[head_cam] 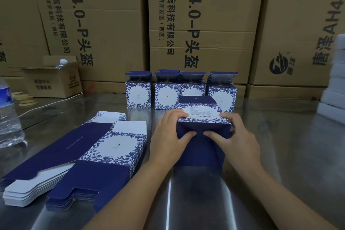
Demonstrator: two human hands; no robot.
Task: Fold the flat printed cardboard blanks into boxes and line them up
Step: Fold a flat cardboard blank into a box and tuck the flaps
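A half-folded blue and white floral box (202,114) lies on its side on the steel table (280,155), its dark blue end flaps facing me. My left hand (169,136) grips its left side, thumb pressing on the end flap. My right hand (237,136) grips the right side, its thumb pressing the flap too. Behind it stands a row of several folded boxes (138,95) with open top flaps. A stack of flat printed blanks (78,157) lies at the left.
Large brown cartons (201,24) wall off the back. A small open carton (54,80) and a water bottle (7,110) are at the left. White boxes (336,84) are stacked at the right edge.
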